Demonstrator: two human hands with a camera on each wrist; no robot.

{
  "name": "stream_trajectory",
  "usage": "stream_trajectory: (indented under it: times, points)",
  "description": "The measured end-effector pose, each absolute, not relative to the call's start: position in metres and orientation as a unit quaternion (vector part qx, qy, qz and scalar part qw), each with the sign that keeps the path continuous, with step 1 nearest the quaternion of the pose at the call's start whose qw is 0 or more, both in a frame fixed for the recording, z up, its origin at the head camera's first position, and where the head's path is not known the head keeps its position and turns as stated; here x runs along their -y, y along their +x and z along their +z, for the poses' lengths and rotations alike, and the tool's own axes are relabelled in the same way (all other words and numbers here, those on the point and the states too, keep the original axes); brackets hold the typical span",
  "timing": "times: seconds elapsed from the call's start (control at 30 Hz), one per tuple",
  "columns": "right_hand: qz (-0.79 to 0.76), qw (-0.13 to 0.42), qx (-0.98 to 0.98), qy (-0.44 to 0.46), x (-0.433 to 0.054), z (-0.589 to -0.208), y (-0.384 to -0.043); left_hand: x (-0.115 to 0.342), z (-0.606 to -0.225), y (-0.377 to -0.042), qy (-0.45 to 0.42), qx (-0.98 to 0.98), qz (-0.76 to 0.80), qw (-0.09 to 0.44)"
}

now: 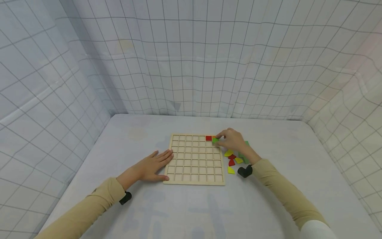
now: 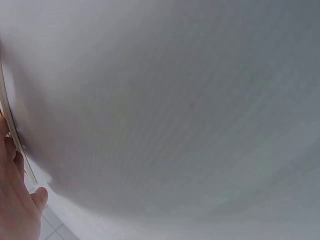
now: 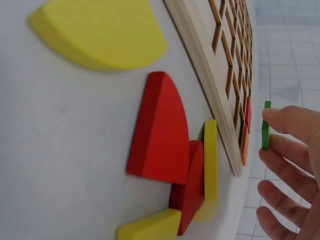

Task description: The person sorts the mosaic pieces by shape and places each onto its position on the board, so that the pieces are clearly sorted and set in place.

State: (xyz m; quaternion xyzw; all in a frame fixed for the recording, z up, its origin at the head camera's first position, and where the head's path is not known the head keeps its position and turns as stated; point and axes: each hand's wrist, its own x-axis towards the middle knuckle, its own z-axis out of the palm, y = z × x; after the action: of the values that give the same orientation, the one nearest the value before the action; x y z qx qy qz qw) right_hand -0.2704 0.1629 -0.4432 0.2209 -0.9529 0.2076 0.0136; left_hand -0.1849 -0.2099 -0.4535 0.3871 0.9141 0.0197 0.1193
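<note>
My right hand [image 1: 234, 140] pinches a small green tile [image 3: 266, 125] between thumb and fingers, held at the far right corner of a wooden grid board [image 1: 191, 182]. A red tile [image 1: 208, 138] fills one cell of the far row. An orange tile [image 3: 244, 145] sits in the corner cell beside it, partly covered by the right hand in the head view. My left hand [image 1: 152, 167] lies spread at the board's left edge, its fingertips touching the frame. Only part of the left hand [image 2: 20, 200] shows in the left wrist view.
Right of the board lie loose pieces: a red wedge [image 3: 167, 135], a yellow rounded piece [image 3: 105, 35], several others, and green pieces [image 1: 246, 159] partly under the right forearm. White grid-lined curtains [image 1: 191, 66] enclose the white table [image 1: 191, 212].
</note>
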Motion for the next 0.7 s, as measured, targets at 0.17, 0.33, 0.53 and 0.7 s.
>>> stream_trajectory:
  times: [0.17, 0.33, 0.53, 0.7]
  points:
    - [0.213, 0.013, 0.95, 0.227, -0.155, -0.441, -0.271, 0.21, -0.455, -0.185, 0.383, -0.916, 0.014, 0.12]
    - [0.213, 0.023, 0.949, 0.231, -0.149, -0.443, -0.275, 0.21, -0.455, -0.185, 0.382, -0.916, 0.016, 0.119]
    - [0.212, 0.035, 0.946, 0.241, -0.142, -0.449, -0.282, 0.209, -0.453, -0.184, 0.378, -0.917, 0.012, 0.125]
    - [0.214, 0.033, 0.946, 0.239, -0.135, -0.449, -0.285, 0.208, -0.452, -0.183, 0.376, -0.917, 0.014, 0.13]
